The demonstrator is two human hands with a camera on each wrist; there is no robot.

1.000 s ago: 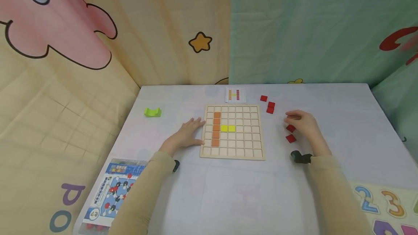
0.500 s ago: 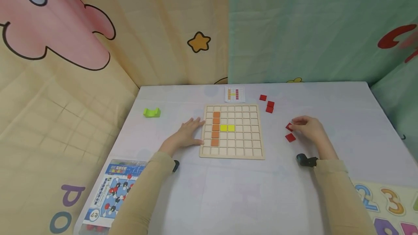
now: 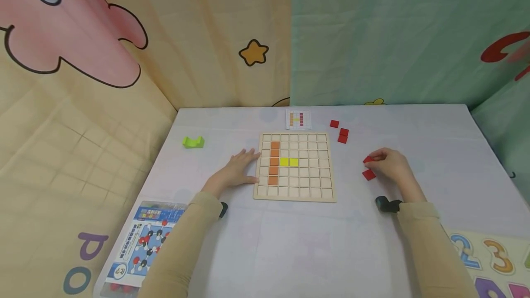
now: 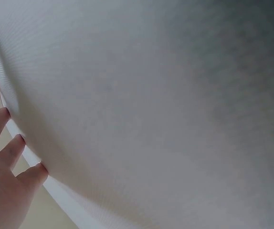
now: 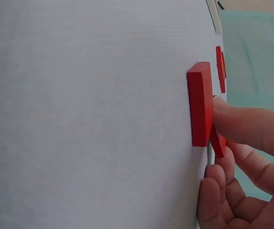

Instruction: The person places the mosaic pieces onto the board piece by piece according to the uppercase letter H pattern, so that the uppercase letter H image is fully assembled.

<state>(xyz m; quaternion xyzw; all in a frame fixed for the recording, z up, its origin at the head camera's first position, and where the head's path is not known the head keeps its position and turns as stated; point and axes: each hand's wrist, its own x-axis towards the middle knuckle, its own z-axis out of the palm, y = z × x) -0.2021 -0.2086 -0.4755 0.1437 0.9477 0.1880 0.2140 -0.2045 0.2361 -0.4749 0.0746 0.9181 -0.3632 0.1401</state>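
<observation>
My left hand [image 3: 233,171] lies at the left edge of a wooden grid board [image 3: 314,184], fingers spread, fingertips and thumb right at its rim. On the board stand a column of orange tiles [image 3: 274,162] and two yellow tiles [image 3: 289,162] beside it. Right of the board, my right hand [image 3: 391,167] pinches a red square tile [image 3: 367,159] between thumb and fingers. The right wrist view shows that tile tilted under the thumb, partly hidden behind a second red tile [image 5: 200,107]. The second one lies flat just in front of the hand.
Three more red tiles [image 3: 342,139] lie beyond the board's right corner. A small pattern card [image 3: 298,120] sits behind the board. At left are a green holder [image 3: 193,142] and a packaged set [image 3: 142,243]. A number board [image 3: 488,254] lies at the right front.
My right hand has drawn slightly right and nearer, and its fingers have come down onto the farther of the two near red tiles and pinched it. The left hand stays put.
</observation>
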